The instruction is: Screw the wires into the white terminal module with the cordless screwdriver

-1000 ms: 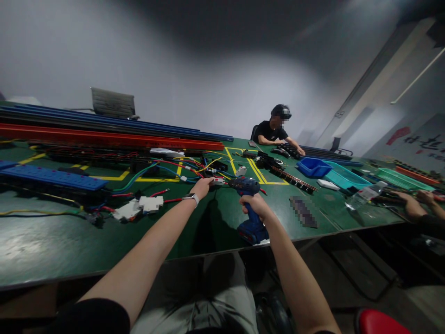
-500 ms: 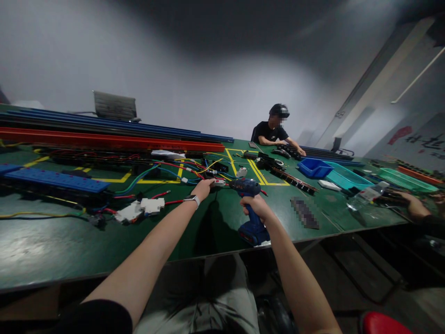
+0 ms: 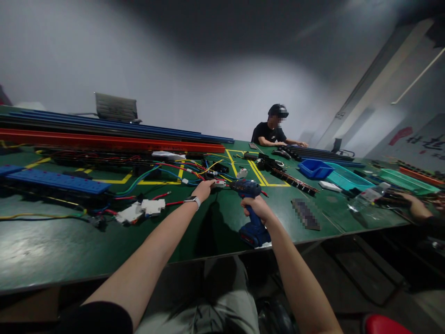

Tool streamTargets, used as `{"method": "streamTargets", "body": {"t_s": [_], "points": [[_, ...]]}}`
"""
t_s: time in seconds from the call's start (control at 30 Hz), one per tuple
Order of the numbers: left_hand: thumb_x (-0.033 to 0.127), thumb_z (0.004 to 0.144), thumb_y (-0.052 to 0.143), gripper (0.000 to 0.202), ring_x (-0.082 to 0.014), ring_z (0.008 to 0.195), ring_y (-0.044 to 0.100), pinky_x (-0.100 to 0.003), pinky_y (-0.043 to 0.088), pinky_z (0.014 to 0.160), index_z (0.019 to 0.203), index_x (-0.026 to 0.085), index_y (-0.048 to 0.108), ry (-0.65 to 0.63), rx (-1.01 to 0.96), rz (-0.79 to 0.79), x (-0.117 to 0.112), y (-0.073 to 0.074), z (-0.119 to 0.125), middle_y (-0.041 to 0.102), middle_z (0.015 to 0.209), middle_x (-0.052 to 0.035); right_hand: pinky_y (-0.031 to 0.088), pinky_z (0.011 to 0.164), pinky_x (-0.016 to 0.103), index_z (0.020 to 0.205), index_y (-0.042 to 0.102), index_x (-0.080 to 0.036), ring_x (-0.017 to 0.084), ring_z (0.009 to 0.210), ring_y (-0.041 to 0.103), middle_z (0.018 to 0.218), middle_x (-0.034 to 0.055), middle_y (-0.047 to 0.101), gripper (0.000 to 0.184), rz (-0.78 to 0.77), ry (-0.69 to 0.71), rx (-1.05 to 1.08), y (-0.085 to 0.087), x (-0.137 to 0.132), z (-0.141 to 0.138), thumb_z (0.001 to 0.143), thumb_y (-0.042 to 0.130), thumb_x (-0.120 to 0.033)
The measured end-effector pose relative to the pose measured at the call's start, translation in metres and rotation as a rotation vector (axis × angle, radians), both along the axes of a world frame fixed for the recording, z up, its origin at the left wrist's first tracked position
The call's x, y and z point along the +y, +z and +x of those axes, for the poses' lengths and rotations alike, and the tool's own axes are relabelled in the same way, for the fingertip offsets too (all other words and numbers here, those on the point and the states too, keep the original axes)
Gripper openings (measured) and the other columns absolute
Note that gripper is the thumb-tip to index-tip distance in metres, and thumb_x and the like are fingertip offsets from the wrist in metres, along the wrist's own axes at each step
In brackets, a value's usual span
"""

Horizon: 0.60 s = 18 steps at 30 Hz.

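My right hand [image 3: 257, 208] is wrapped round the handle of a dark blue cordless drill [image 3: 247, 186], whose battery base hangs low near the table's front edge. The drill's nose points left at a small white circuit breaker [image 3: 220, 183]; whether the bit touches it I cannot tell. At the breaker's left end, my left hand [image 3: 203, 190] has its fingers closed on it, with a watch on that wrist. Red, yellow and blue wires [image 3: 194, 172] spread just behind the fingers. Left of my forearm lie white breaker modules [image 3: 153, 207] joined to red wires.
On the left lies a blue strip [image 3: 59, 179], with a long orange rail [image 3: 114, 140] behind. A blue bin [image 3: 314, 168], a teal tray [image 3: 347, 176] and a plastic bottle [image 3: 369, 196] stand right. A person [image 3: 271, 132] sits across; another person's hand [image 3: 415, 206] is at far right.
My hands, the drill and the breaker stay almost in place. Across the table, the person's outstretched arm has shifted slightly, and dark blue rails now show more fully in front of that person.
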State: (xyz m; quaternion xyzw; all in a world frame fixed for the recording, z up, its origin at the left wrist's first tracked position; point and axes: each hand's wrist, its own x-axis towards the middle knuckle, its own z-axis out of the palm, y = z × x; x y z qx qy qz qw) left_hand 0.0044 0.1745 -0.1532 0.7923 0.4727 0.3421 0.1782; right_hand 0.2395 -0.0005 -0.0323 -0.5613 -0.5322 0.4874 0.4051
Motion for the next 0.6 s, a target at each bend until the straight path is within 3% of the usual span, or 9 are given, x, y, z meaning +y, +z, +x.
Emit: {"method": "streamTargets", "body": {"t_s": [0.6], "points": [[0.011,0.091,0.045,0.045,-0.0223,0.117,0.062,-0.033,0.044,0.106,0.132,0.017,0.064,-0.005,0.0,-0.016,-0.0002,0.0009,0.0006,0.07,0.124,-0.0103,0.035,0.038,0.021,0.063,0.05,-0.019,0.011,0.04,0.051,0.05,-0.0039,0.051,0.012,0.008,-0.004,0.037,-0.0019,0.0014,0.0001,0.064,0.062,-0.019]]}}
